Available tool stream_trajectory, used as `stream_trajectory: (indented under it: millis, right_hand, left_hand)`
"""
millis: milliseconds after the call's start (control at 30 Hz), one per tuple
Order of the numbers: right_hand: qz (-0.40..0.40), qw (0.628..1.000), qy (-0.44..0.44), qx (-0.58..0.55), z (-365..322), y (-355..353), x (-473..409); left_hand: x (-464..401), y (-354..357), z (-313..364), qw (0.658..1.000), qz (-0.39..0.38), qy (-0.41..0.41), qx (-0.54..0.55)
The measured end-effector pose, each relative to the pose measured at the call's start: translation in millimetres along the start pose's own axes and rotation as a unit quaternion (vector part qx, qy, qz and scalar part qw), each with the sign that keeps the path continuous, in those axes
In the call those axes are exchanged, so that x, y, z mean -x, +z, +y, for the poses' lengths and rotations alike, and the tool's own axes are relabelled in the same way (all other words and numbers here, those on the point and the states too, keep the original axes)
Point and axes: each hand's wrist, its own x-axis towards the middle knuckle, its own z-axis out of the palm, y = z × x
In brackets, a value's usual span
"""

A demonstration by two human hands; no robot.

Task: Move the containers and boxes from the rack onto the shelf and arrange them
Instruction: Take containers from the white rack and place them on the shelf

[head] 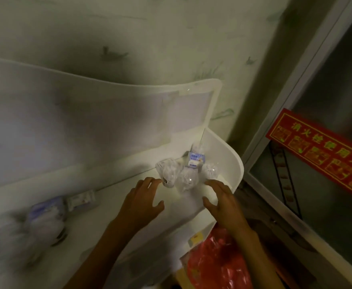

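Note:
Several clear plastic containers [183,176] stand bunched at the right end of a white shelf [231,163], by its curved end wall. One small bottle with a blue-and-white label [196,159] stands behind them. My left hand [144,199] hovers just left of the bunch, fingers spread, fingertips close to the nearest clear container [166,174]. Just right of the bunch, my right hand [221,199] is also spread and holds nothing. The frame is blurred, so whether the fingers touch is unclear.
Further left on the shelf sit a small white box [81,202] and blurred blue-and-white packages [46,217]. A red plastic bag [216,259] lies below right. A patterned wall rises behind; a glass cabinet with a red sign [321,153] is at right.

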Motion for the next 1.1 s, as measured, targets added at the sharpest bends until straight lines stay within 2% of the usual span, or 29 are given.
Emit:
stream_trajectory:
  millis: [233,333,500,600,700,867,1100]
  right_hand:
    - [-0.005,0.999,-0.038,0.011,56.2,-2.1,-85.8]
    - [-0.013,0.994,-0.094,0.057,82.8,11.1,-114.2]
    - [-0.03,0.991,-0.112,0.068,98.1,28.2,-134.0]
    - [-0.018,0.991,-0.128,0.034,97.3,31.2,-135.6]
    - [-0.028,0.991,-0.13,0.0,98.5,32.8,-134.2]
    - [-0.037,0.989,-0.141,-0.032,106.1,33.7,-138.7]
    - [-0.015,0.981,-0.105,-0.164,87.8,-2.0,-142.6]
  left_hand:
    - [-55.8,30.7,12.1,0.998,0.032,-0.047,-0.01]
    - [-71.0,40.5,13.5,0.996,0.044,-0.076,-0.007]
    - [-84.7,59.2,9.5,0.99,0.015,-0.139,0.0]
    - [-87.6,69.9,3.8,0.989,0.001,-0.149,0.012]
    - [-89.6,75.4,7.4,0.988,0.012,-0.139,0.072]
    - [-90.1,78.4,10.8,0.966,0.061,-0.162,0.191]
    - [-77.0,60.6,7.4,0.94,0.155,-0.184,0.242]
